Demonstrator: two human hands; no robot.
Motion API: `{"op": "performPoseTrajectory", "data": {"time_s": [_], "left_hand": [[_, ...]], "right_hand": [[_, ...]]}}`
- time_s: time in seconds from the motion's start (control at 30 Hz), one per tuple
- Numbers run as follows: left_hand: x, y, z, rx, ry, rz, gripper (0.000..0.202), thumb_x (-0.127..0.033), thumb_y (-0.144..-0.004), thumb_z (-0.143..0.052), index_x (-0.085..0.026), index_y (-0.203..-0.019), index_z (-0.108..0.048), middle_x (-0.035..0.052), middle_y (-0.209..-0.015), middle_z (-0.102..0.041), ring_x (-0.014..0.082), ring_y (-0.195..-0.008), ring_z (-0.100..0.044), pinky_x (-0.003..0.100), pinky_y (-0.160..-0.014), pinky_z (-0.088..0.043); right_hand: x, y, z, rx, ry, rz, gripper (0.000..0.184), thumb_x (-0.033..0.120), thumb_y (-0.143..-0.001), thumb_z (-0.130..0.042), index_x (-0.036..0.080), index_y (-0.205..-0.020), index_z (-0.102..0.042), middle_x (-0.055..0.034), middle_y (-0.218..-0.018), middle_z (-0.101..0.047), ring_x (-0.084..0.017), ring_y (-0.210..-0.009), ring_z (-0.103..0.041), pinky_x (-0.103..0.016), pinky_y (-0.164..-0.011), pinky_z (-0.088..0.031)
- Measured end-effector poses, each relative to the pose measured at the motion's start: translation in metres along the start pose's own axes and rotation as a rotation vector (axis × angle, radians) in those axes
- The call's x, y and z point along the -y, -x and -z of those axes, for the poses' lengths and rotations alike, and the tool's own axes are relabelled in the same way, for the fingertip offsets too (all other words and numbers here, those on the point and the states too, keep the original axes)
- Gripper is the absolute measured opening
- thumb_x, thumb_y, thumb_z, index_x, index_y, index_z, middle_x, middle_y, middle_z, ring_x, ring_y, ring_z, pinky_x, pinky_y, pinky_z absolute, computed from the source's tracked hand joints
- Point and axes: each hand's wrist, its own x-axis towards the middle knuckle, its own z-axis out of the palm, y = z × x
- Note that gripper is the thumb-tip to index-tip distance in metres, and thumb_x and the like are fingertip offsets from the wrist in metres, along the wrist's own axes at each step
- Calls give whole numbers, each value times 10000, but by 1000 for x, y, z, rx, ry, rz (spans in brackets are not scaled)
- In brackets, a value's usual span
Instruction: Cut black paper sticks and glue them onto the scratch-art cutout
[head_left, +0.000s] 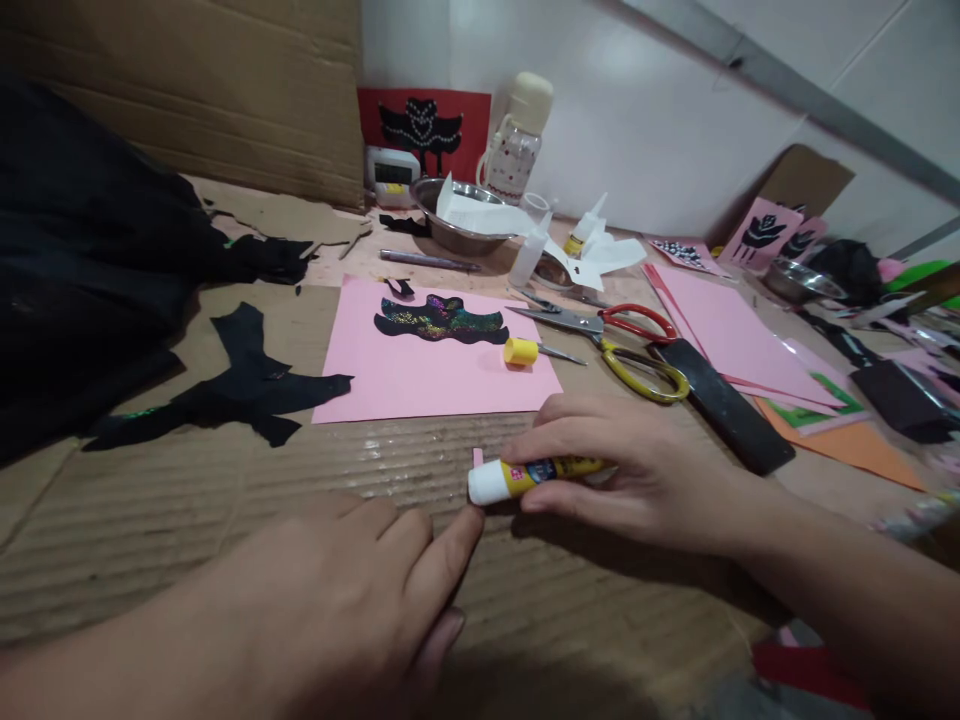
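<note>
My right hand is closed around a yellow and white glue stick, held level with its white end pointing left. That end touches a tiny pink paper scrap on the cardboard surface. My left hand rests on the cardboard with its fingers curled and a fingertip pressing down just below the scrap. Beyond them lies a pink sheet carrying a black glittered cut-out and the glue stick's yellow cap.
Scissors with red and yellow handles lie right of the sheet, beside a black flat bar and more pink paper. Black paper offcuts lie left. Behind stand a metal bowl, glue bottles and a baby bottle.
</note>
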Motion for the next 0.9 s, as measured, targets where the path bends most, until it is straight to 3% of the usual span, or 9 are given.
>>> {"op": "performPoseTrajectory", "data": {"time_s": [0.2, 0.33, 0.47, 0.63, 0.77, 0.9], "left_hand": [[-2, 1, -4, -24, -30, 64, 438, -251, -991, -521, -237, -1362, -754, 10, -746, -739, 228, -574, -648, 335, -573, -502], [-2, 2, -3, -24, -65, 46, 495, -227, -1012, -459, -219, -1428, -727, 9, -721, -729, 229, -547, -632, 339, -577, -513], [-1, 2, -1, -3, -84, 33, 516, -214, -1005, -466, -202, -1458, -711, 16, -732, -743, 238, -556, -651, 345, -576, -522], [0, 2, 1, 24, -46, 25, 516, -206, -1003, -477, -210, -1457, -721, 39, -804, -785, 241, -614, -694, 346, -609, -552], [0, 2, 0, 18, -39, 6, 511, -201, -1037, -434, -189, -1466, -712, 41, -802, -788, 235, -620, -693, 342, -616, -560], [0, 0, 1, 29, -49, 5, 531, -208, -1047, -406, -175, -1490, -697, 39, -771, -770, 247, -638, -702, 347, -605, -552]], "right_hand": [[3, -1, -3, 16, 113, -18, 243, 325, -1115, -703, 146, -1211, -836, -78, -952, -772, -182, -849, -726, -259, -748, -541], [-2, -1, -4, -51, 262, 19, 247, 303, -1128, -668, 135, -1183, -840, -108, -953, -771, -218, -834, -706, -306, -724, -528], [-4, -1, -2, -153, 136, -1, 168, 271, -1091, -734, 146, -1153, -826, -96, -986, -790, -209, -899, -733, -305, -800, -556], [4, -1, -4, -34, -16, -55, 150, 286, -1077, -769, 166, -1141, -834, -43, -917, -797, -153, -806, -725, -241, -728, -544], [1, -3, -7, -31, 88, -66, 215, 319, -1116, -708, 157, -1184, -832, -70, -948, -797, -185, -870, -736, -276, -791, -554], [-5, -3, -5, -121, 179, -67, 213, 322, -1112, -705, 158, -1165, -830, -101, -1028, -817, -223, -959, -751, -315, -845, -555]]}}
